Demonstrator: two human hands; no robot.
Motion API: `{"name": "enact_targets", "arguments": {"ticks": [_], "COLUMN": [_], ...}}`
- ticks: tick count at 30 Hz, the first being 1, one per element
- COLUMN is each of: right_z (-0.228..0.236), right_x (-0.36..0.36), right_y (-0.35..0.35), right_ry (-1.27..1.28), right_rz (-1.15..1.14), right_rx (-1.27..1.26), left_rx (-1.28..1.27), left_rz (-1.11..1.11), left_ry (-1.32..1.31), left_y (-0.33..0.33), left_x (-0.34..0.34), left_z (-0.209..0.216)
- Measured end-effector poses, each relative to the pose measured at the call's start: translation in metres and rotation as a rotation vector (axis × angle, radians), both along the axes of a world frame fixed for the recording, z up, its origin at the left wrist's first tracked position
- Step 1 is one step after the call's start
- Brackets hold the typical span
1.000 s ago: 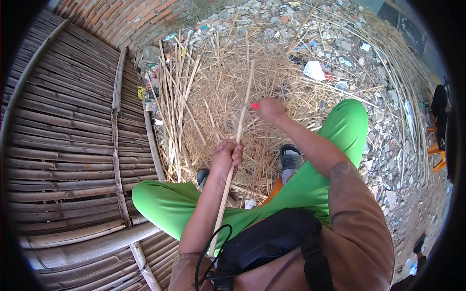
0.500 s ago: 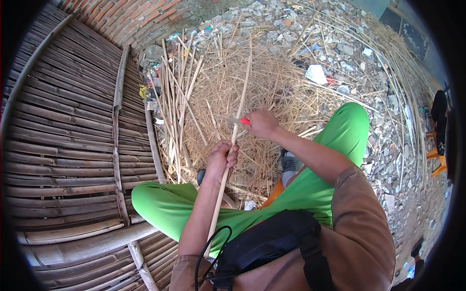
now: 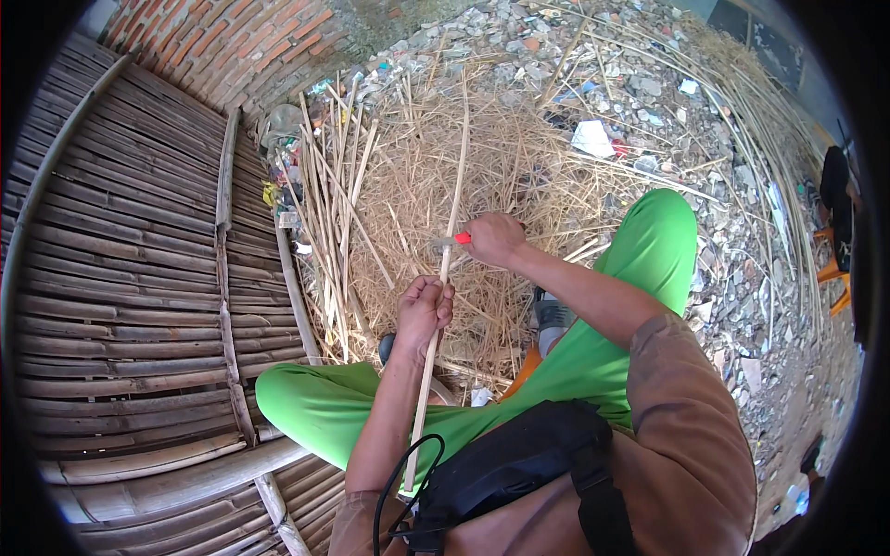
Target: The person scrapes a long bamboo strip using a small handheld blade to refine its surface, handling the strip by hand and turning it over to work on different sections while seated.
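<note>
A long, pale bamboo strip (image 3: 460, 171) runs from beside my waist up over the pile of shavings. Closed around its middle is my left hand (image 3: 425, 310), thumb pressed over the strip. Just beyond it, my right hand (image 3: 495, 240) grips a knife (image 3: 464, 238) with a red handle. The knife's metal blade lies across the strip; how deep it bites cannot be made out. Fine bamboo shavings (image 3: 501, 139) cover the ground under both hands.
Several cut bamboo strips (image 3: 338, 204) lean at the left of the shavings, beside a bamboo slat wall (image 3: 120, 306). A brick wall (image 3: 222, 37) stands behind. Rubble (image 3: 649, 93) and long strips (image 3: 742, 139) lie at the right. An orange stool (image 3: 830, 273) is at the far right.
My right hand and the knife have shifted slightly left and toward me along the strip. The left hand keeps its hold, and the strip's lower end has moved a little right.
</note>
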State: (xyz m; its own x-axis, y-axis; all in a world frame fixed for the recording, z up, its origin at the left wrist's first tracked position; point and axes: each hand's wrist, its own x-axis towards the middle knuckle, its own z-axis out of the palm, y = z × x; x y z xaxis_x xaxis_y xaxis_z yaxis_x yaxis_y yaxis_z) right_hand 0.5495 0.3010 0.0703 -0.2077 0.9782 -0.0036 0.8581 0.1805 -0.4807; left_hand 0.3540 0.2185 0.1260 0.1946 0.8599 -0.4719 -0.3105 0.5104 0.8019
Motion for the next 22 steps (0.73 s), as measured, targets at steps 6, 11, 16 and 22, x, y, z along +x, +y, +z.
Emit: {"name": "enact_targets", "arguments": {"ticks": [6,11,16,22], "right_z": [-0.004,-0.007,0.000,-0.002], "right_x": [0.018,0.052,0.008,-0.009], "right_y": [0.009,0.025,-0.012,-0.023], "right_ry": [-0.009,-0.024,0.047,0.095], "right_rz": [-0.066,-0.156,-0.020,0.106], "right_rx": [0.016,0.024,0.018,0.081], "left_rx": [-0.015,-0.027,-0.040,-0.012], "left_rz": [-0.036,-0.100,-0.047,-0.031], "left_ry": [-0.002,-0.006,-0.018,-0.074], "left_y": [-0.009,-0.030,-0.028,-0.024], "left_x": [0.000,-0.012,-0.018,-0.024], "left_z": [0.011,0.024,0.015,0.000]}}
